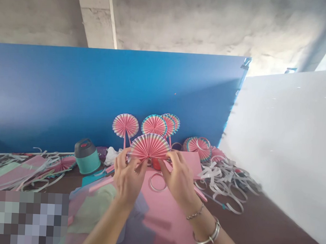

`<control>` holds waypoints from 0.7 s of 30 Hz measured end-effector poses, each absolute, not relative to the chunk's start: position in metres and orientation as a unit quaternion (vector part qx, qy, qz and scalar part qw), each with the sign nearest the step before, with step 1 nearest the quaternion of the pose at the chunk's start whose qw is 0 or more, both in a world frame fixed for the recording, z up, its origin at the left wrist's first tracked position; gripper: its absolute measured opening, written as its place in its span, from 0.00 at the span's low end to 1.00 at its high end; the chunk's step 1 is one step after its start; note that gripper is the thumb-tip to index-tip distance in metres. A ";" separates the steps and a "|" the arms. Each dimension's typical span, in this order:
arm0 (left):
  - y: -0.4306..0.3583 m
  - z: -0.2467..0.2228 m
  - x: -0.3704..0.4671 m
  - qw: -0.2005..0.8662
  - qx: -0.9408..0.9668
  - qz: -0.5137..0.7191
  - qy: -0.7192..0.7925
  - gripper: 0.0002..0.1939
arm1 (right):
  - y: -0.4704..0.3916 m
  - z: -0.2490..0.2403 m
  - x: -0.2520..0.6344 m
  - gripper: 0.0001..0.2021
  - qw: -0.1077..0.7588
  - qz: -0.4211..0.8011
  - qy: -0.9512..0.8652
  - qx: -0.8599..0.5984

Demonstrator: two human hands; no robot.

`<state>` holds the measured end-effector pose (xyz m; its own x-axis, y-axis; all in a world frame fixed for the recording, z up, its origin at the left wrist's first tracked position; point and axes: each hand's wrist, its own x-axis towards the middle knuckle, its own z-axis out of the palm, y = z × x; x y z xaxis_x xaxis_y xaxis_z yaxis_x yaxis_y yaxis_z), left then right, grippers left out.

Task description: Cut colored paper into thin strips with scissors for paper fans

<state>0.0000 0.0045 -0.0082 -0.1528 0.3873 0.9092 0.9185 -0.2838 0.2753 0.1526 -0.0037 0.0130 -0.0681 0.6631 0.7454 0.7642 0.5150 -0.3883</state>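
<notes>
A pleated pink paper fan (151, 145) with a pale scalloped edge is spread into a half circle or a little more. My left hand (129, 176) pinches its lower left end between thumb and fingers. At the lower right end, my right hand (180, 175) grips it the same way, with bracelets on the wrist. Beneath my hands lie pink paper sheets (161, 205) and a thin ring (158, 182). Just behind the fan is a red object (156, 164), partly hidden.
Finished round fans (125, 126) stand upright against the blue panel (71, 91). A teal container (87, 158) with a dark lid is at the left. Curled paper strips (228, 180) are heaped at the right, beside a white panel (287, 143). More strips and sheets lie far left.
</notes>
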 end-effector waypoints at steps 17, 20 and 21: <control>-0.004 -0.017 0.021 0.171 -0.633 -0.545 -0.523 0.09 | 0.002 0.000 0.144 0.06 0.568 -0.015 -0.699 -0.434; -0.007 -0.018 0.023 0.168 -0.640 -0.545 -0.515 0.12 | 0.001 -0.001 0.143 0.06 0.579 -0.001 -0.694 -0.429; -0.007 -0.019 0.023 0.168 -0.642 -0.544 -0.513 0.13 | 0.001 -0.001 0.142 0.07 0.576 0.003 -0.698 -0.426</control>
